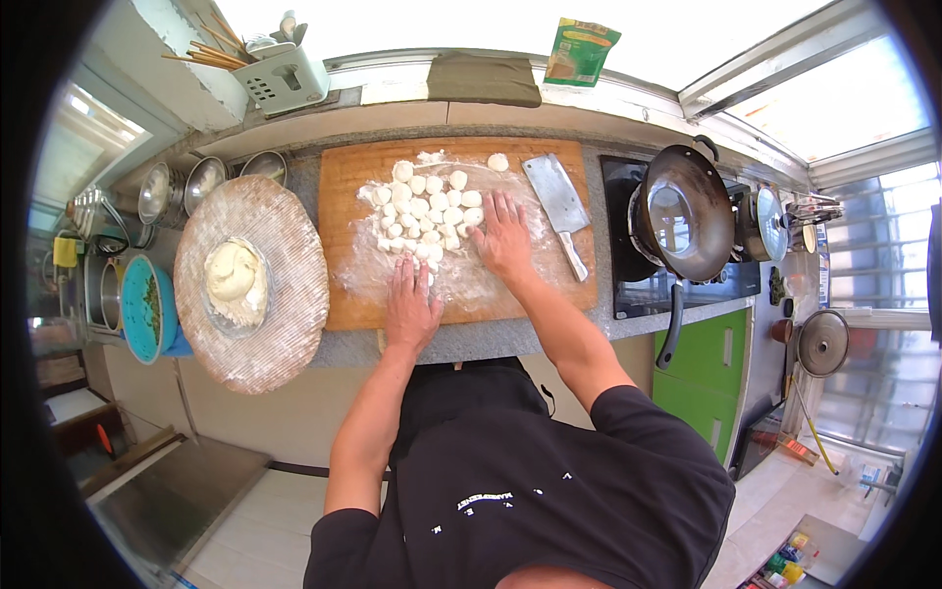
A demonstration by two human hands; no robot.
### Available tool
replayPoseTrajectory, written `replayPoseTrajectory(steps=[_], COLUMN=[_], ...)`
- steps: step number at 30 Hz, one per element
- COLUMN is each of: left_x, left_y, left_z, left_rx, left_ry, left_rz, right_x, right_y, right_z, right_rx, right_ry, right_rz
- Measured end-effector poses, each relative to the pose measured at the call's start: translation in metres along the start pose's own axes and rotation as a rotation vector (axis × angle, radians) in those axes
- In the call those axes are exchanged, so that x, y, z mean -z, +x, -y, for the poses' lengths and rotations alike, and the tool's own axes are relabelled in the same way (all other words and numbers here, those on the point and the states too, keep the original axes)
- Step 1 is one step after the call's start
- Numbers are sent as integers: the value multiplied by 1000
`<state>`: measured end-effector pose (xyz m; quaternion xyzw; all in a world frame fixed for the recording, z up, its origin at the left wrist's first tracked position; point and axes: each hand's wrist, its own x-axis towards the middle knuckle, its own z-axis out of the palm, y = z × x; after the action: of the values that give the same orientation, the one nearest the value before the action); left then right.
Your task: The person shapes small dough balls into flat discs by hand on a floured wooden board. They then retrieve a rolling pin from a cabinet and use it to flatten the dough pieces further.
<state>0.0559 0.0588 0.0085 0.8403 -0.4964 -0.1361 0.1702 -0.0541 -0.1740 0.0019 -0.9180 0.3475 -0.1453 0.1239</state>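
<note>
Many small floured dough pieces [419, 205] lie clustered on a wooden cutting board [340, 191] dusted with flour. My left hand [412, 305] is palm down at the cluster's near edge, its fingertips at the closest pieces. Flat on the board along the right edge of the pieces is my right hand [504, 239], thumb spread toward them. Neither hand grips anything; what lies beneath the palms is hidden. A single dough piece [498, 162] sits apart near the far edge. To the right of my right hand rests a cleaver [556, 193], its handle pointing toward me.
Left of the board, a round ridged tray [294, 243] carries a bowl of dough [237, 276]. Beyond it stand a turquoise basin [132, 309] with chopped greens and several metal bowls [206, 184]. A wok [688, 213] occupies the stove [625, 298] at right, handle jutting past the counter edge.
</note>
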Motion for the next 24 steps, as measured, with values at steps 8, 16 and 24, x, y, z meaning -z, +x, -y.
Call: replayPoseTrajectory(steps=[8,16,24], left_x=[6,11,11], left_y=[-5,-9,5], left_z=[13,20,2], left_rx=[-20,-91,-118], left_ry=[-8,-30,22], left_rz=[11,-75,-102], right_x=[-2,9,-10], right_y=[1,-13,-90], right_z=[11,-60,29], right_rx=[-96,-483,-13], right_ry=[-9,620,-115], right_rz=[54,-53,233])
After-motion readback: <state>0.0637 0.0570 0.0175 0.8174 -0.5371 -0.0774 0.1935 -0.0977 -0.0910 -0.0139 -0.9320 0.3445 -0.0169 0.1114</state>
